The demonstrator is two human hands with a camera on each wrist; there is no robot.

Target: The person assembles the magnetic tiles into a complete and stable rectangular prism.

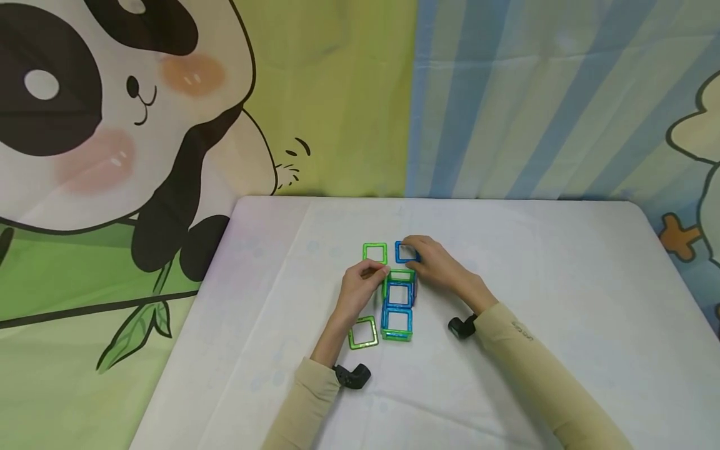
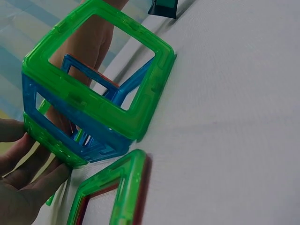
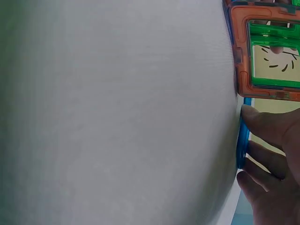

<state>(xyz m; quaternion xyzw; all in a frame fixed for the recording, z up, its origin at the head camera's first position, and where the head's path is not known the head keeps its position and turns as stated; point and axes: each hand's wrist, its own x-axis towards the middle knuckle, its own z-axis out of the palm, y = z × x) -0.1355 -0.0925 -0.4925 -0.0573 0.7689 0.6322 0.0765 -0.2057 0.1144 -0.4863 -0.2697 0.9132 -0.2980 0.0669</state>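
Note:
An open-framed structure of green and blue square magnetic tiles (image 1: 399,320) stands on the white table, an orange tile (image 3: 242,51) on its right side. At its left far corner my left hand (image 1: 360,284) holds a green magnetic tile (image 2: 51,145) of the structure, fingertips at the edges. My right hand (image 1: 441,267) grips a blue magnetic tile (image 1: 398,252) between thumb and fingers just beyond the structure's far end. In the right wrist view that tile lies edge-on beside the orange one.
A loose green tile (image 1: 364,243) lies beyond my left hand. Another green tile (image 1: 363,345) rests left of the structure's near end. The white table (image 1: 551,275) reaches back to a hanging cloth (image 1: 349,100) printed with a panda and stripes.

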